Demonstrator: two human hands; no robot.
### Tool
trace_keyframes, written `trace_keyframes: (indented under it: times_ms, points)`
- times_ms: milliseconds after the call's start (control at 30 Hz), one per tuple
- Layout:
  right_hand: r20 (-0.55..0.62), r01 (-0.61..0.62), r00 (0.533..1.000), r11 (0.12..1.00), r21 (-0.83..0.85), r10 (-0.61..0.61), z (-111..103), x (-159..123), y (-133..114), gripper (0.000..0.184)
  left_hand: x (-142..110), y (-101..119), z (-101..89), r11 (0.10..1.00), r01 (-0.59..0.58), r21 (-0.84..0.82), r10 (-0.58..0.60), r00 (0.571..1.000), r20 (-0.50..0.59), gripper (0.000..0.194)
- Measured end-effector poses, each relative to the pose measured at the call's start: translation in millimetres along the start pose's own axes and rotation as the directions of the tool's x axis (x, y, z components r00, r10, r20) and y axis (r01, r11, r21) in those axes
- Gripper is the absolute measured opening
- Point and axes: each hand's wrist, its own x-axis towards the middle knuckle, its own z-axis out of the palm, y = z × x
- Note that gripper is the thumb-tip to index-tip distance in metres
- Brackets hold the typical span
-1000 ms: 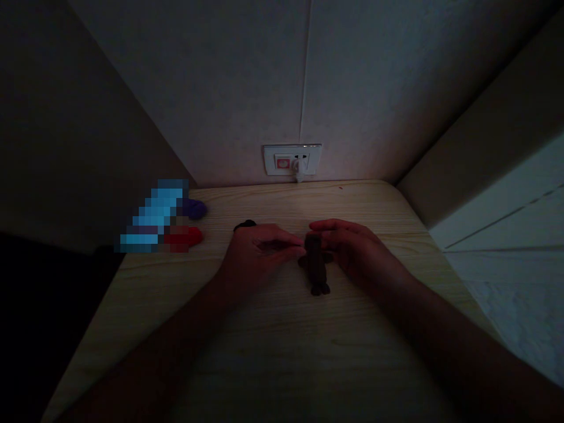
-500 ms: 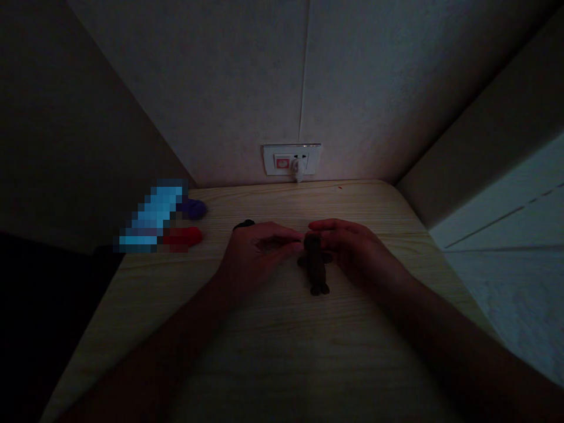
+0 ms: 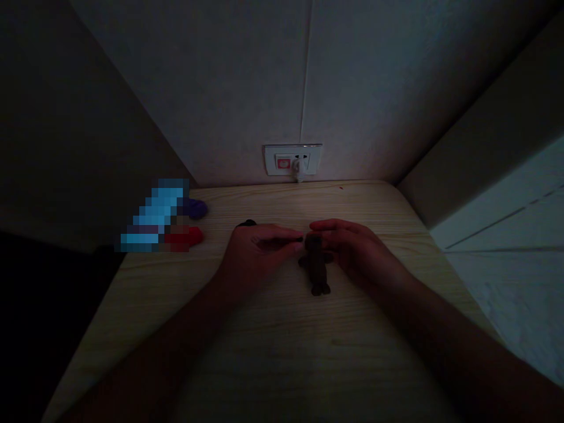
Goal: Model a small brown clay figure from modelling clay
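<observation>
A small dark brown clay figure [image 3: 316, 267] lies on the wooden tabletop between my hands, with a round head, stubby arms and two little feet. My right hand [image 3: 356, 247] curls against the right side of its head, fingers partly hidden behind one another. On the other side, my left hand [image 3: 259, 249] pinches a tiny dark piece of clay [image 3: 299, 239] between thumb and forefinger, close to the head. A black lump [image 3: 248, 223] shows partly behind the left hand.
At the table's [image 3: 264, 352] left edge lie a purple lump [image 3: 197, 209] and a red lump [image 3: 191, 235], next to a blurred-out bright rectangle [image 3: 156, 211]. A wall socket [image 3: 292, 160] with a plug sits just above the back edge. A pale panelled surface [image 3: 506, 235] stands to the right.
My left fingertips have turned slightly, and the dark piece between them shows more clearly beside the head. The figure and my right hand hold almost the same place.
</observation>
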Motion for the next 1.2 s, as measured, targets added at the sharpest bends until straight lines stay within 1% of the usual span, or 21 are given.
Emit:
trace_keyframes:
  times_ms: [167, 300, 400, 500, 567, 933, 1033, 1200]
  points:
    - [0.006, -0.001, 1.000, 1.000, 0.004, 0.001, -0.1, 0.7, 0.2, 0.023, -0.1, 0.5, 1.7, 0.999, 0.032, -0.031, -0.032, 0.999, -0.003, 0.015]
    - [0.015, 0.008, 1.000, 1.000, 0.006, -0.008, 0.2, 0.9, 0.8, 0.023, -0.1, -1.5, 1.7, 1.000, 0.017, -0.021, -0.017, 1.000, 0.003, 0.015]
    - [0.017, 0.004, 1.000, 1.000, 0.002, -0.004, 0.5, 0.6, 0.9, 0.024, 0.1, -3.8, 0.6, 1.000, -0.022, -0.018, 0.022, 1.000, 0.017, 0.018]
    - [0.012, 0.003, 1.000, 1.000, -0.003, -0.003, 0.6, 0.7, 0.8, 0.025, 0.0, -5.6, -0.6, 0.996, -0.091, 0.022, 0.090, 0.995, 0.031, 0.020]
    - [0.014, -0.003, 1.000, 1.000, -0.005, 0.003, 0.4, 1.0, 0.6, 0.027, -0.2, -6.1, -0.8, 0.993, -0.114, 0.036, 0.113, 0.993, 0.037, 0.020]
    - [0.016, 0.014, 1.000, 1.000, 0.002, -0.014, -0.1, 0.8, 1.3, 0.027, -0.1, -7.8, 1.5, 0.994, -0.110, -0.026, 0.111, 0.994, 0.025, 0.012]
    - [0.006, 0.009, 1.000, 1.000, 0.003, -0.009, 0.1, 0.8, 1.3, 0.028, -0.6, -8.4, 1.5, 0.993, -0.111, -0.028, 0.112, 0.993, 0.022, 0.012]
    - [0.018, 0.007, 1.000, 1.000, 0.001, -0.007, -0.4, 1.6, 1.2, 0.026, -0.3, -4.5, 1.4, 0.997, -0.078, -0.026, 0.079, 0.996, 0.038, 0.014]
